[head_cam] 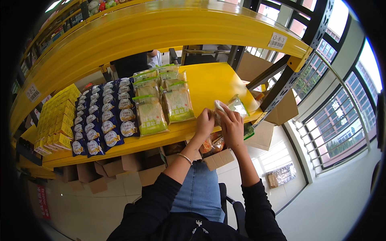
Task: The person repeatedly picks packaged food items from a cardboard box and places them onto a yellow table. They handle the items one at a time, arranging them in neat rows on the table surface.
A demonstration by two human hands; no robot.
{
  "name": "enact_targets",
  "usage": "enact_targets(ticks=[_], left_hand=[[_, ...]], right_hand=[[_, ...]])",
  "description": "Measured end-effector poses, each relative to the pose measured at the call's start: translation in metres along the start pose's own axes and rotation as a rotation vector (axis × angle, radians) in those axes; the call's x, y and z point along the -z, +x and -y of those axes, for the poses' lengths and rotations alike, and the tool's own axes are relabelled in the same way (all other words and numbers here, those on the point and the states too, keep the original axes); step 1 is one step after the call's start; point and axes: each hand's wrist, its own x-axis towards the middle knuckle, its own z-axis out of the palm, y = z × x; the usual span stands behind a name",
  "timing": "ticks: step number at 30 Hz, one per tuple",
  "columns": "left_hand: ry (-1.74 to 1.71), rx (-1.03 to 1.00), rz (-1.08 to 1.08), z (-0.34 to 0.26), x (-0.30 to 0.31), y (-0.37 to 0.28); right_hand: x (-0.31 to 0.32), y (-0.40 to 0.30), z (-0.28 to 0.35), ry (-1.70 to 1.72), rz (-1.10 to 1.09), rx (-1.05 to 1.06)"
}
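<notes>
At the shelf's right front edge, my left hand [206,123] has its fingers curled around the near-left end of a clear plastic bread package [236,105] with green trim. My right hand [231,125] lies over the same package, its fingers on a crumpled white cloth or tissue [221,105]. Both hands hide much of the package. To the left, bagged sliced toast packs [178,104] with green labels stand in two rows on the yellow shelf [208,81]. Another front toast pack [150,116] is beside the blue snack packets.
Blue round-print packets [111,137] and stacked yellow boxes [61,129] fill the shelf's left. Below are open cardboard boxes [113,165] and packaged bread [212,144]. A yellow beam [169,27] crosses overhead; a dark upright [280,86] stands right. Someone in dark clothing [129,64] is behind.
</notes>
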Motion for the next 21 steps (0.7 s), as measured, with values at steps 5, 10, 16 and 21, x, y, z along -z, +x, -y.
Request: enact_targets(ticks=[5,10,16,21], left_hand=[[0.103,0.037,0.049,0.005,-0.004,0.011],[0.073,0.046,0.044,-0.011,-0.006,0.004],[0.193,-0.176,-0.092,0.023,-0.011,0.009],[0.406,-0.105,-0.008,-0.008,-0.008,0.003]], right_hand=[[-0.013,0.016,-0.045,-0.151,-0.062,-0.181],[-0.006,0.015,-0.106,0.12,-0.12,-0.376],[0.008,-0.033,-0.04,0.098,-0.198,-0.044],[-0.01,-0.053,-0.037,0.104,-0.178,-0.086]])
